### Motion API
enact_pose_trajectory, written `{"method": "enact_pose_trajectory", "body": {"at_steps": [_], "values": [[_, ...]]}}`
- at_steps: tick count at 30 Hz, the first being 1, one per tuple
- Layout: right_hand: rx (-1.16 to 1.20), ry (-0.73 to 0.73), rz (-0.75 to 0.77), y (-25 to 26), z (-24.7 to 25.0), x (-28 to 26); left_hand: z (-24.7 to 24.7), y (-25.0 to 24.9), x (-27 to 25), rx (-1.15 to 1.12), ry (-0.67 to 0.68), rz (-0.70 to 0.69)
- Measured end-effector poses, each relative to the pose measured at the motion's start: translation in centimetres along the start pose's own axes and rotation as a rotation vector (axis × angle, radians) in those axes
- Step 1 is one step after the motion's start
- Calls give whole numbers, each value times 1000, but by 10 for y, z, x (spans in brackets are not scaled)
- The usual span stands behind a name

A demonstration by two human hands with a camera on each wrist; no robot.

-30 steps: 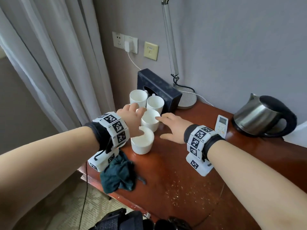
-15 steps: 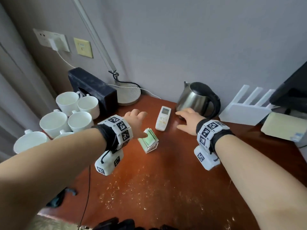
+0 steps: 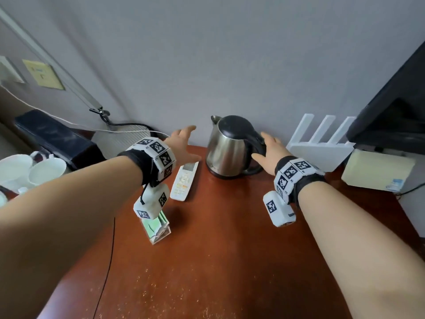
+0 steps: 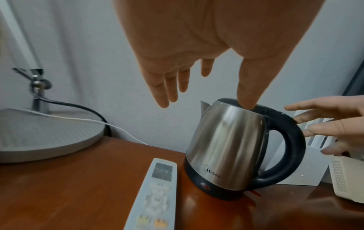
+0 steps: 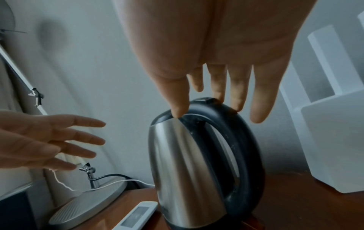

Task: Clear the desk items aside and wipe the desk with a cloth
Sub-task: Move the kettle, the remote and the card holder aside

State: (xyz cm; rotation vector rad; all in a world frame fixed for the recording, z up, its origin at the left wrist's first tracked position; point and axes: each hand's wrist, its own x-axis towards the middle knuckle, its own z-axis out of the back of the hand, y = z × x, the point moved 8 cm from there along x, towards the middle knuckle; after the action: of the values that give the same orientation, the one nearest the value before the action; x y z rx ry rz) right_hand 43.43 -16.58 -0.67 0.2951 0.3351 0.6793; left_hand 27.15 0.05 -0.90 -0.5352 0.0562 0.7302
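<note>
A steel kettle (image 3: 226,147) with a black handle stands at the back of the brown desk (image 3: 218,261). My right hand (image 3: 268,149) is open with straight fingers at the kettle's handle (image 5: 242,140), just touching or nearly touching it. My left hand (image 3: 184,143) hovers open to the left of the kettle (image 4: 226,140), above a white remote (image 3: 185,180). A small clear box of green-and-white packets (image 3: 157,227) sits under my left wrist. No cloth is in view.
White cups (image 3: 32,171) cluster at the left by a black box (image 3: 55,139). A lamp base (image 4: 39,132) with cables sits at the back left. A white router (image 3: 322,143), a beige box (image 3: 377,169) and a dark monitor (image 3: 395,111) stand at the right. Crumbs dot the desk's front.
My view swung right from the cups to the kettle. Both hands left the cups and moved forward and right; the right hand has reached the kettle's handle, the left has passed over the remote.
</note>
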Motion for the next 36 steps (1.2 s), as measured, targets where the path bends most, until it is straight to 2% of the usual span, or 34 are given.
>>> {"method": "enact_pose_trajectory", "body": {"at_steps": [10,14,17,22,28,32,36], "values": [[101,32,20,-10,-14,39,-19,-35,104,-38,154,-159],[120,45,17,-10,-15,43,-26,-39,120,-102,221,-172],[134,46,28,-7,-14,43,-25,-39,121,-102,208,-165],[109,50,97,16,1,33,0,-33,97,-85,121,-146],[101,21,268,73,32,10,70,-17,42,-61,-63,-102],[93,30,400,121,29,-10,101,19,0,-52,-142,-18],[99,79,500,165,2,-23,113,66,-40,-49,-176,96]]}}
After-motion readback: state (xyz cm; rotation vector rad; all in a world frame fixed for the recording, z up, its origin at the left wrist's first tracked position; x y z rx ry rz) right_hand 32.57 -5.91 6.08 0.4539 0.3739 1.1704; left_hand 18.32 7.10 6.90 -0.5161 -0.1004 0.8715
